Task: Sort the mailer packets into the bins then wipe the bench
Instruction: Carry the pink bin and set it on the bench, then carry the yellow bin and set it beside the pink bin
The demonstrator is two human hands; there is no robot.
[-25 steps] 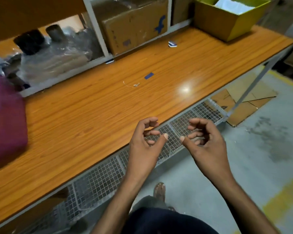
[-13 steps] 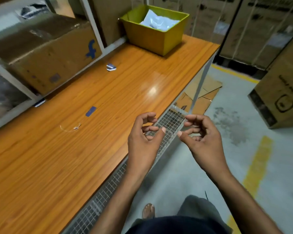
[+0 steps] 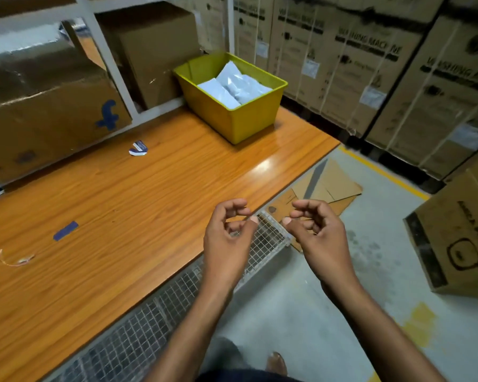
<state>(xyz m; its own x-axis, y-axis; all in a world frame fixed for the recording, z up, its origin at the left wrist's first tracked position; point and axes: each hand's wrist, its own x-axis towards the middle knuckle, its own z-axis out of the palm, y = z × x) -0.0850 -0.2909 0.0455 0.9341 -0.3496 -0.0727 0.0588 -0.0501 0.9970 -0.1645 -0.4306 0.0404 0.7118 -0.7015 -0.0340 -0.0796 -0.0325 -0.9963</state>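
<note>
Orange wood-grain laminate bench [image 3: 138, 205] noted free of packets, white plastic mailer packets [image 3: 233, 85] lying inside yellow plastic bin [image 3: 249, 119] at far end; sorting judged done, wiping not begun, no cloth in view. Left hand [image 3: 226, 241] and right hand [image 3: 319, 238] held near each other above wire-mesh edge, fingers loosely curled, gripping nothing. Advised: fetch cloth, first lift blue tape strip [image 3: 65, 230], folded blue-and-white label [image 3: 138, 148] and thin string scrap [image 3: 15, 259], then wipe in long overlapping strokes along the grain toward front edge.

Far right stacked cartons [image 3: 370, 64]: "WASHING MACHINE" printed in black. Left shelf carton [image 3: 47, 117]: blue "f" logo.
</note>
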